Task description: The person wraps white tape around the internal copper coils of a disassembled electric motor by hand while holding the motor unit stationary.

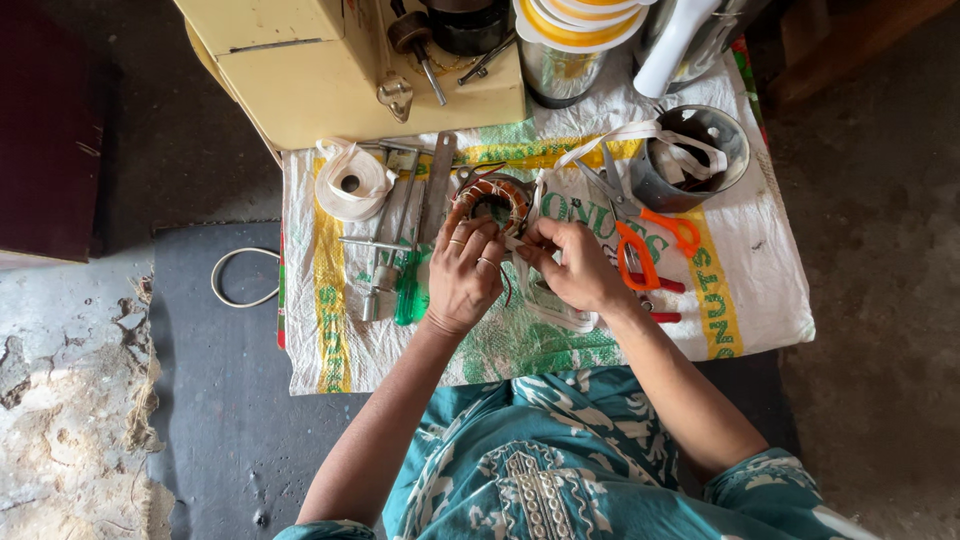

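While the left hand [463, 268] curls its fingers over the near rim of a ring-shaped copper coil [493, 203], the right hand [577, 264] pinches a strip of white tape [560, 312] between thumb and fingers just right of that coil; both hands are closed on what they hold and nearly touch each other. The coil sits near the middle of the table [770, 300], which is covered with a white woven sack printed in green and yellow. Left of the coil lie a green-handled screwdriver [408, 288], several flat metal tools and a roll of white tape [350, 181]. Right of the right hand lie orange-handled scissors [655, 240], and farther right stands a grey metal cup [690, 160] with white tape hanging out of it. At the far edge stands a cream-coloured machine [330, 70].
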